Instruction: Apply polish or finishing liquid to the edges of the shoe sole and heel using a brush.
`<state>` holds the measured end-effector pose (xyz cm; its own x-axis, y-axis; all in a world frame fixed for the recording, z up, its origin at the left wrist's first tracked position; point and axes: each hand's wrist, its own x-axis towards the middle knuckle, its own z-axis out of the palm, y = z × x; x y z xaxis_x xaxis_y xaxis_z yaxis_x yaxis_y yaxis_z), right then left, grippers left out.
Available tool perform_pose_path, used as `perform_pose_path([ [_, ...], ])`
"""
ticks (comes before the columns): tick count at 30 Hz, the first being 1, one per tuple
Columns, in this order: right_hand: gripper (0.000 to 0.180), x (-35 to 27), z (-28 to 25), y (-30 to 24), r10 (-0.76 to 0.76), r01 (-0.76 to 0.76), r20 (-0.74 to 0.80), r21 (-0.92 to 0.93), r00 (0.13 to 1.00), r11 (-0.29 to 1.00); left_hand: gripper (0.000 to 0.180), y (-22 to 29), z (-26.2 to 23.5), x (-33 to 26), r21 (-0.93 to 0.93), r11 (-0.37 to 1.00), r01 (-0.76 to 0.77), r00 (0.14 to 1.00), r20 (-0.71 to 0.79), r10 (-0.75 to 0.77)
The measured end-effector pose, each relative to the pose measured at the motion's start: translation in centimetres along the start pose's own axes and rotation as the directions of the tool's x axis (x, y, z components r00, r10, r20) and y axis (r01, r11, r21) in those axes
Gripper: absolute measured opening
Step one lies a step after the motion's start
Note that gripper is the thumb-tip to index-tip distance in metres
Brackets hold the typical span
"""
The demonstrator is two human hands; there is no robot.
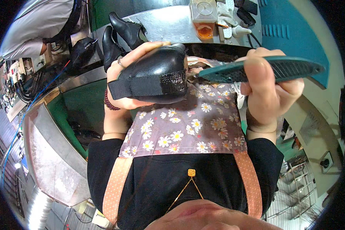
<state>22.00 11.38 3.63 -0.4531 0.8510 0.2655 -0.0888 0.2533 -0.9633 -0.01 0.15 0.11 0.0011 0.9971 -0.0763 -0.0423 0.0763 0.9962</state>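
Held up in front of my chest, a black leather shoe (pixel 153 63) rests in my left hand (pixel 119 71), whose fingers wrap round its far side and underside. A black ribbed strip (pixel 142 87) lies across the shoe, and its right end looks glossy and rough. My right hand (pixel 261 82) is closed round a dark green textured handle (pixel 222 73), thumb on top. The handle's narrow tip points left and comes close to the shoe's right edge. What the tip carries, and whether it touches the shoe, I cannot make out.
Two black lace-up shoes (pixel 128 30) stand at the left of the metal work surface (pixel 165 27). Towards its right are a jar of orange liquid (pixel 204 31), a clear plastic box (pixel 204 10) and a white nozzle bottle (pixel 241 32). Another person's sleeve (pixel 27 46) shows at far left.
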Motion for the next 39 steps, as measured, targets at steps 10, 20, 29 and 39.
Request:
perform_pose_path([
  [10,0.015,-0.3,-0.5,0.4,-0.093,0.090,0.079,0.038,0.993,0.995,0.084,-0.3,0.2,0.2,0.173,0.984,-0.044,0.999,0.001,0.044],
  [20,0.024,0.1,-1.2,1.2,-0.354,0.358,0.111,-0.025,0.929,0.933,0.085,0.4,0.0,-0.5,0.158,0.987,0.028,0.997,-0.072,-0.016],
  [29,0.016,0.9,-0.3,1.1,-0.338,0.374,0.275,-0.086,0.900,0.924,0.080,0.0,-0.4,-2.1,0.085,0.996,-0.012,0.993,-0.115,0.022],
  [39,0.039,1.8,0.9,-0.2,-0.693,0.759,0.431,0.028,0.578,0.650,0.080,0.4,-0.6,-3.0,0.276,0.961,-0.018,0.988,-0.140,0.059],
])
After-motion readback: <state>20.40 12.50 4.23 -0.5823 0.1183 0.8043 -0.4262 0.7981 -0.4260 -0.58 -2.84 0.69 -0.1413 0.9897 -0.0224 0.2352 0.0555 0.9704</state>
